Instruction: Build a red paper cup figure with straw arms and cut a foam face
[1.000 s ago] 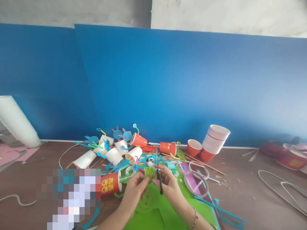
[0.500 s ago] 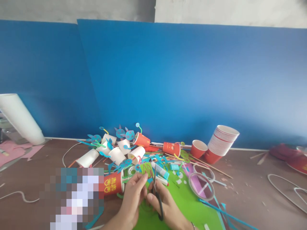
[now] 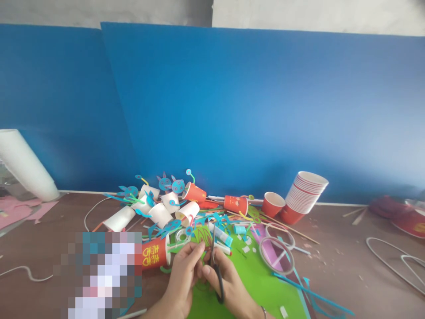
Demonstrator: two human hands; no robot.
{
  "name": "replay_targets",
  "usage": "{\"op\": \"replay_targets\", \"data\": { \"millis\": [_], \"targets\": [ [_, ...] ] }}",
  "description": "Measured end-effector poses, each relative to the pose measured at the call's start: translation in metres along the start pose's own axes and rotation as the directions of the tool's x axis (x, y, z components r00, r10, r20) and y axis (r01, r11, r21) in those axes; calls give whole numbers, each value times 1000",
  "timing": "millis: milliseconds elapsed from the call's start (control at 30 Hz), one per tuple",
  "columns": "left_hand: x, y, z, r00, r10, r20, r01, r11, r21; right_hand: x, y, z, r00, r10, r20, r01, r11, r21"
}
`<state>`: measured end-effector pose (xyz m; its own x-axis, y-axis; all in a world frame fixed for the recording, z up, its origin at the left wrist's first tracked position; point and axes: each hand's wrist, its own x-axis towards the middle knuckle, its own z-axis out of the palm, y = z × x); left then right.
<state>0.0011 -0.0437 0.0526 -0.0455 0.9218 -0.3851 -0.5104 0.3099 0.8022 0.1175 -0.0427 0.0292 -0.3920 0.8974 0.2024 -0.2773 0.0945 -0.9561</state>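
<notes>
My left hand (image 3: 185, 270) pinches a small piece of green paper (image 3: 202, 235) with dark curved lines drawn on it. My right hand (image 3: 229, 280) is wrapped around black-handled scissors (image 3: 219, 283), whose narrow blades point up beside the green piece. Whether the blades touch the paper I cannot tell. Beneath both hands lies a large green sheet (image 3: 265, 294). Left of my left hand, a red paper cup (image 3: 154, 254) with yellow characters lies on its side. Just beyond the scissors is a glue stick (image 3: 222, 235) with a pale blue end.
White paper cups (image 3: 161, 215) with blue paper animal shapes lie in a heap at the back. A stack of cups (image 3: 303, 195) leans at the right, near tape rolls (image 3: 277, 255) and a blue stick (image 3: 315, 294). A white roll (image 3: 28, 166) stands far left.
The whole view has shifted slightly, so things sit a little further left and up. Both hands keep their hold on the green paper and the scissors, with almost no movement.
</notes>
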Motion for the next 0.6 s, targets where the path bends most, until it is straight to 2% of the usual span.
{"op": "replay_targets", "data": {
  "millis": [600],
  "targets": [
    [2, -3, -2, 1000, 25, 15, -25, 999, 30, -1, 1, 1, 998, 13, -54, -16, 998, -58]
  ]
}}
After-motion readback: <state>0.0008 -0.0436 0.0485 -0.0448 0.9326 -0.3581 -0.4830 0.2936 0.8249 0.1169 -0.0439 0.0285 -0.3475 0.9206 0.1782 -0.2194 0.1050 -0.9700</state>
